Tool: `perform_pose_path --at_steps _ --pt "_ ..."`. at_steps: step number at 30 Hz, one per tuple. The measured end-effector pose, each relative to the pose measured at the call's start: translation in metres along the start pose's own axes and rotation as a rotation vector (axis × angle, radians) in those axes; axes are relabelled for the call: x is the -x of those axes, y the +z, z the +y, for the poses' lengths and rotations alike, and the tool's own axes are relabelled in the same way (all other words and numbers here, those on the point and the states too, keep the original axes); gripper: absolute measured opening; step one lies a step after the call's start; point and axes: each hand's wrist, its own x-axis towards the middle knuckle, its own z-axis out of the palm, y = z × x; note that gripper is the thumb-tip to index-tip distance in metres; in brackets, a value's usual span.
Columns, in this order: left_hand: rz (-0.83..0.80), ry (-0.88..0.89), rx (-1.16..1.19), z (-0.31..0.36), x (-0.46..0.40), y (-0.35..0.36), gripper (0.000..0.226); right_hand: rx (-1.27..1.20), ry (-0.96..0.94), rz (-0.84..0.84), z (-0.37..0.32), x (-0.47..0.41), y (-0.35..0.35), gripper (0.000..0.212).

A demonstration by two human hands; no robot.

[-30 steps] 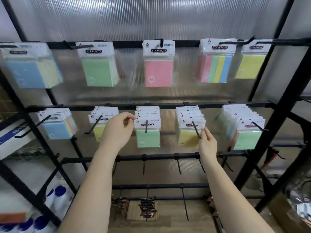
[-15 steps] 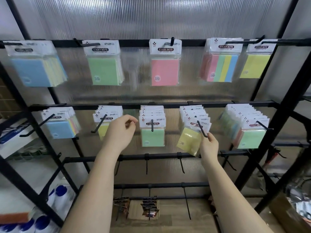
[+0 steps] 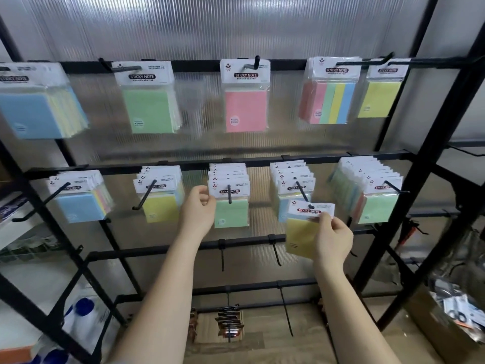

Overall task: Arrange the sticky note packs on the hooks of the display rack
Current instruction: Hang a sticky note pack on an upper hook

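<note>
A black display rack (image 3: pixel 309 161) carries two rows of hooks hung with sticky note packs. My right hand (image 3: pixel 332 237) pinches a yellow pack (image 3: pixel 301 232) by its white header, whose hole sits at the tip of a middle-row hook (image 3: pixel 302 191); the pack tilts slightly. Behind it on that hook hang several more packs (image 3: pixel 290 181). My left hand (image 3: pixel 198 210) is at the left edge of a stack of green packs (image 3: pixel 231 206), thumb and fingers touching the front header. Whether it grips the header I cannot tell.
The top row holds blue (image 3: pixel 36 111), green (image 3: pixel 149 109), pink (image 3: pixel 245 109), multicolour (image 3: pixel 329 101) and yellow (image 3: pixel 379 98) packs. Bare hooks (image 3: pixel 277 254) stick out of the lower bars. White bottles with blue caps (image 3: pixel 84 311) stand low at the left, a cardboard box (image 3: pixel 451 316) at the right.
My right hand has slid the front yellow pack forward along its hook to the tip. My left hand has stayed at the green stack. The view has shifted slightly.
</note>
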Motion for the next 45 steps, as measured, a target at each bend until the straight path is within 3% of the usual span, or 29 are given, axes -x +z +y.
perform_pose_path --at_steps 7,13,17,26,33,40,45 --pt "0.066 -0.043 0.113 -0.004 0.001 0.012 0.016 -0.048 -0.089 0.088 -0.012 0.007 -0.011 0.035" --pt "-0.158 -0.164 0.467 -0.004 0.007 0.027 0.012 -0.166 -0.09 0.061 -0.022 0.01 -0.015 0.035" --pt "-0.192 -0.192 0.483 -0.007 0.011 0.032 0.014 -0.22 -0.072 0.044 -0.026 0.013 -0.018 0.039" --pt "0.02 0.068 0.207 -0.01 0.017 0.018 0.039 -0.213 -0.09 0.008 -0.034 0.018 -0.018 0.036" --pt "-0.001 0.3 0.078 -0.008 0.031 -0.01 0.04 -0.243 -0.144 -0.007 -0.05 0.027 -0.01 0.04" --pt "0.081 0.398 0.081 0.002 0.026 -0.036 0.038 -0.299 -0.2 -0.002 -0.066 0.038 -0.001 0.037" --pt "0.259 0.431 0.11 0.016 0.018 -0.062 0.041 -0.322 -0.175 -0.042 -0.066 0.046 0.008 0.037"
